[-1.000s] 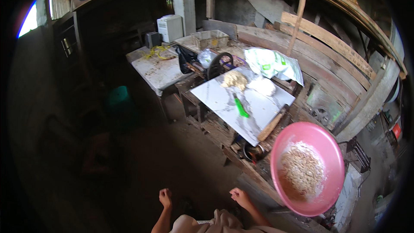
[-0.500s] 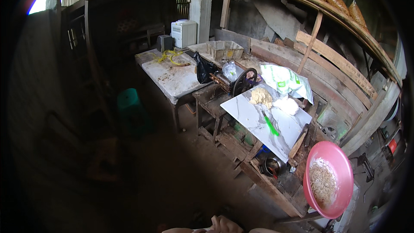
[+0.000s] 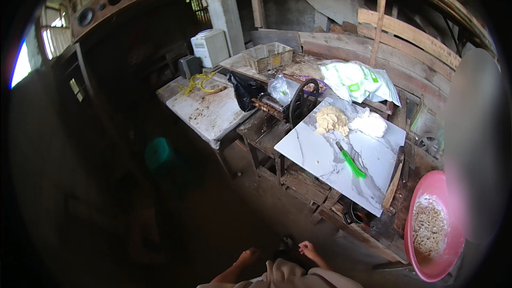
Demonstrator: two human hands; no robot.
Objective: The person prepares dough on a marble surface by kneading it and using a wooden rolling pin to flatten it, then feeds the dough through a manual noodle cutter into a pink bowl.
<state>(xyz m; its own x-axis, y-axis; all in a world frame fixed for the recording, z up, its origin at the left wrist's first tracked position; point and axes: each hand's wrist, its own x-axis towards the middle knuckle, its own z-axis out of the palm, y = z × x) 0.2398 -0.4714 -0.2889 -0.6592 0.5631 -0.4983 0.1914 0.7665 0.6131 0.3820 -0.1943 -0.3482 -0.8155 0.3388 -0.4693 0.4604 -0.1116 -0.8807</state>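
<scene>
Two bare feet show at the lower edge above the dirt floor (image 3: 213,218); neither of the hands is in view, so their state cannot be told. Nearest lie a marble tabletop (image 3: 320,154) with a green-handled brush (image 3: 351,161) and dough (image 3: 330,120), and a pink basin (image 3: 434,229) of noodles.

White marble-patterned slab (image 3: 320,154) on a wooden frame.
It carries a dough lump (image 3: 330,120), a white bag (image 3: 369,124) and a green-handled knife (image 3: 350,161).
</scene>
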